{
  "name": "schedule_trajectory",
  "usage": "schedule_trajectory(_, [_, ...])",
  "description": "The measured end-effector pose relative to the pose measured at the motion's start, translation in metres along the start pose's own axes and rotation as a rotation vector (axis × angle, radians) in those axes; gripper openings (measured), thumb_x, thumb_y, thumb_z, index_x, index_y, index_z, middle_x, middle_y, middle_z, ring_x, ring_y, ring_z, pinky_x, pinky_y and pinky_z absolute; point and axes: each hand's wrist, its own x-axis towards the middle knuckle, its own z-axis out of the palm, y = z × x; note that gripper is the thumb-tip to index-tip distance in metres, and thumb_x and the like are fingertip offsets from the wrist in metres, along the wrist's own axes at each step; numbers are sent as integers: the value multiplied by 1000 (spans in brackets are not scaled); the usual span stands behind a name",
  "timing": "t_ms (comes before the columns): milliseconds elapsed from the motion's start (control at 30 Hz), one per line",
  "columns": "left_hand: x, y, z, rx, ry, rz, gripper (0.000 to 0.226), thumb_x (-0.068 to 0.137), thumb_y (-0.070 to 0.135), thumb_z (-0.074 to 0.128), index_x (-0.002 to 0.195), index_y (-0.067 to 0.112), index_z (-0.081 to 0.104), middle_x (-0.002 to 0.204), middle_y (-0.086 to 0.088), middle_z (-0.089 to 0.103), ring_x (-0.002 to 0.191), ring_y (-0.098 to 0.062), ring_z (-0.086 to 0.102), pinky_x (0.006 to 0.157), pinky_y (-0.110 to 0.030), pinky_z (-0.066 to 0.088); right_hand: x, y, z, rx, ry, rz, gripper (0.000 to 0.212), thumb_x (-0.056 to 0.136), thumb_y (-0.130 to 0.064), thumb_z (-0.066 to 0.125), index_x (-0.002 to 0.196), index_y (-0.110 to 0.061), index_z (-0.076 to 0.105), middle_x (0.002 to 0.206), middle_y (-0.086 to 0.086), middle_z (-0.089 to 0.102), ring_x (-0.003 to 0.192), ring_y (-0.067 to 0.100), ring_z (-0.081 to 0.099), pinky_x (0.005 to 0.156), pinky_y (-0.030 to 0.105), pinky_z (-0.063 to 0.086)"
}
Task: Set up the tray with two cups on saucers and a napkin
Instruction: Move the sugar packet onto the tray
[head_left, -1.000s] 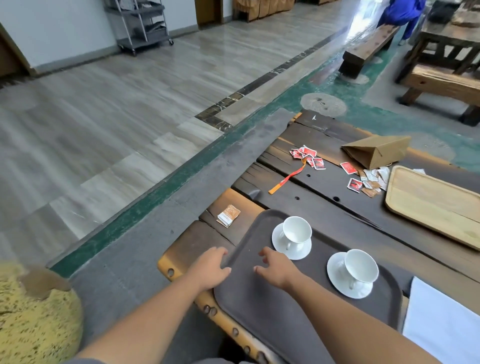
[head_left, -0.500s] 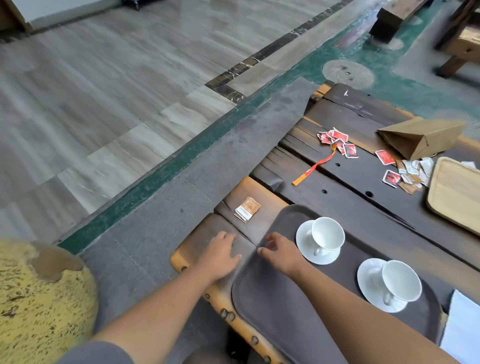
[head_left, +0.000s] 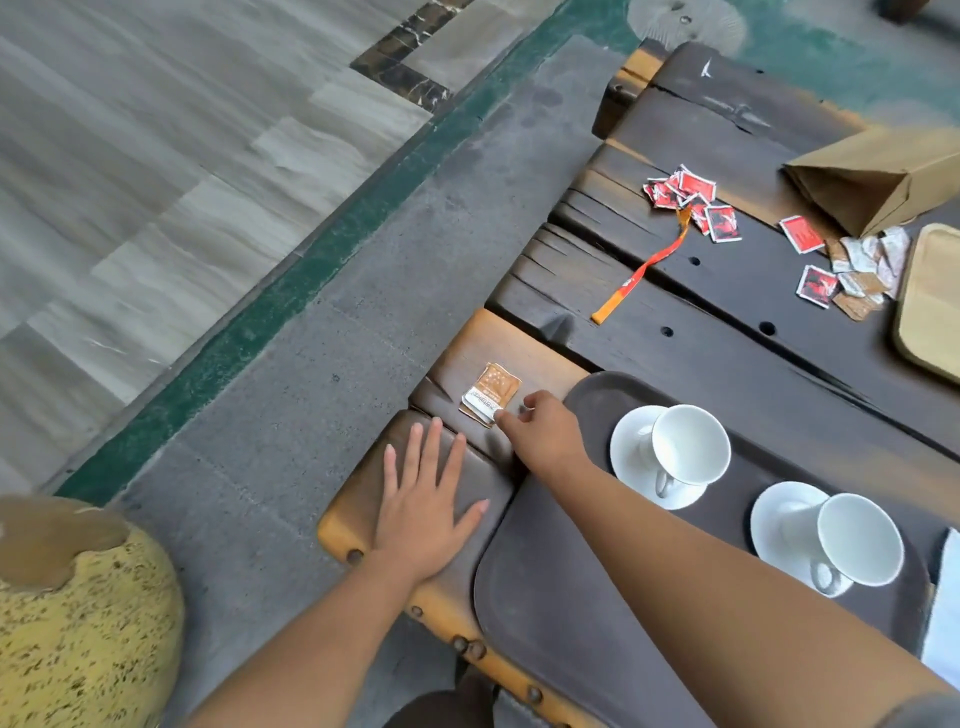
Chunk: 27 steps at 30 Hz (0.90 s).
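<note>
From my head view, my left hand (head_left: 428, 512) lies flat on the wooden surface (head_left: 524, 343), fingers spread wide, holding nothing, just beside the near left rim of the tray (head_left: 566, 613). My right hand (head_left: 543, 431) reaches past the tray's corner to the packet (head_left: 490, 395) lying on the surface; my fingertips (head_left: 505, 415) touch its near edge, the grip narrow, and I cannot tell whether it has closed on the packet yet.

The tray sits on the surface in front of me. Two cups stand on it, each on a saucer: the far cup (head_left: 691, 444) on its saucer (head_left: 631, 452), and the near cup (head_left: 860, 540) on its saucer (head_left: 779, 525). The napkin (head_left: 943, 618) shows as a white sheet at the right edge of the view, beside the tray; I cannot tell whether any of it rests on the tray.

As I judge it, the cups are done and the napkin may remain. The risk lies in my right forearm, which crosses low over the tray close to the far cup: drawing it back carelessly could knock that cup off its saucer. The packet is thin and flat on rough wood, so a pinch at one edge could slip. Leaning on my left hand could nudge the tray.
</note>
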Motion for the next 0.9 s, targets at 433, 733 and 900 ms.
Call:
schedule_trajectory(433, [0,2,10,30,62,-2,90,90,71,36,159,16,20,168,-17,5,155,-35,0,120,-63,9,32,-21,31,-48,122,177,44,90,-44,63,114,-9,53,107,12,67,97,33,65,74,39,52])
schedule_trajectory(733, [1,0,12,24,95,11,90,88,72,39,157,15,28,167,-16,7,155,-35,5,119,-65,12,35,-31,43,-36,162,124,32,90,-30,68,110,-8,56,112,14,66,104,34,63,74,34,43])
schedule_trajectory(900, [1,-2,15,32,116,15,91,88,72,40,157,16,24,168,-16,5,155,-35,4,120,-64,9,38,-30,44,78,151,105,26,87,-24,73,100,-11,55,101,11,68,93,29,62,69,31,37])
